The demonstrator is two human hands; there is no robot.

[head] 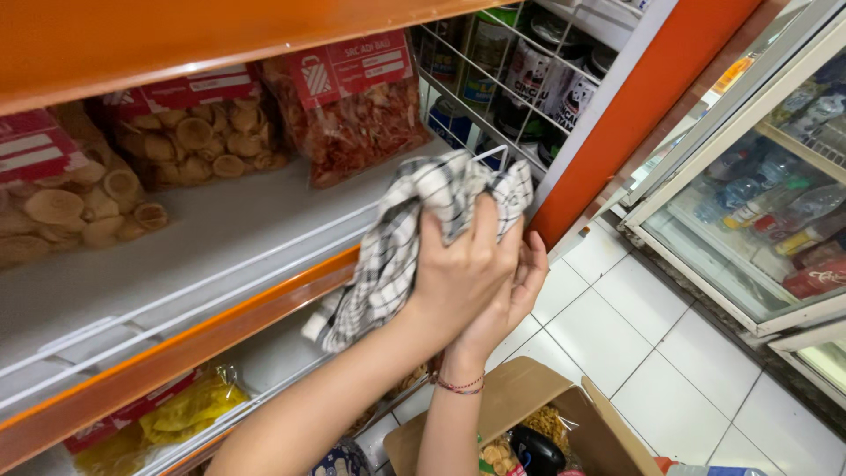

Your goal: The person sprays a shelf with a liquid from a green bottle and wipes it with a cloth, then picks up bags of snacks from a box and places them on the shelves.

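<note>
On the shelf [220,234]: three snack bags [348,110]. The left hand [463,264] grips one checked cloth [414,220]. The right hand [520,286], fingers loosely curled, rests behind it.

I have only the one view, from the camera on the person's head, tilted down and to the left so it faces a shop shelf [220,238] at close range. The shelf runs slantwise across the left and centre of the frame, the tiled floor [652,353] fills the lower right, and a glass-fronted cooler [749,203] stands at the right edge. The raised forearms enter from the bottom centre, very near the lens.
</note>
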